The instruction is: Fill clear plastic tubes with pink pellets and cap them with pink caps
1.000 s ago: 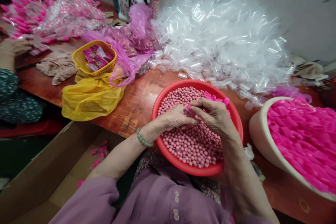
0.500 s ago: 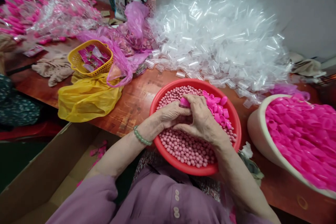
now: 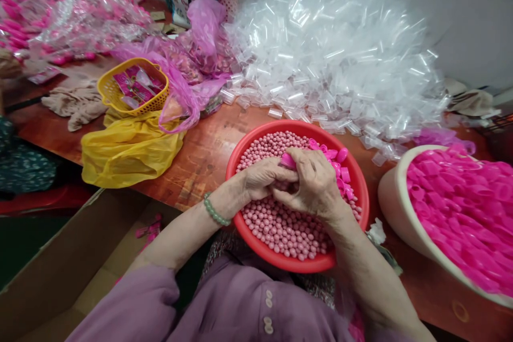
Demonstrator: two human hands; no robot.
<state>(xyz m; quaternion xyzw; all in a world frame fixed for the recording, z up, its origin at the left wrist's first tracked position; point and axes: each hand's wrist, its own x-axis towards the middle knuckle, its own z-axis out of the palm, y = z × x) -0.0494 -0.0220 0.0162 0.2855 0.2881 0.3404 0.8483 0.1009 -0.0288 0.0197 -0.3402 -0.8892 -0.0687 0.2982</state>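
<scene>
My left hand point(image 3: 263, 177), with a green bead bracelet point(image 3: 216, 210) at its wrist, is closed around a small pink plastic piece point(image 3: 287, 161). My right hand point(image 3: 315, 181) meets it, fingers curled over the same piece; its thumb lies close to my left fingers. Most of the piece is hidden by my fingers. Both hands hover over a red basin point(image 3: 363, 197) full of pink beads point(image 3: 280, 230). Loose hot-pink plastic pieces point(image 3: 343, 173) lie on the beads at the basin's right side, partly behind my right hand.
A white tub point(image 3: 395, 197) heaped with pink pieces stands at right. Behind the basin rises a pile of clear plastic tubes point(image 3: 336, 59). To the left are a yellow basket point(image 3: 108, 91), a yellow bag point(image 3: 132, 149), and an open cardboard box point(image 3: 60, 240) below the table edge.
Both hands have shifted slightly right together, still around the pink piece. My right hand's fingers have moved a little over it. The view has tilted slightly.
</scene>
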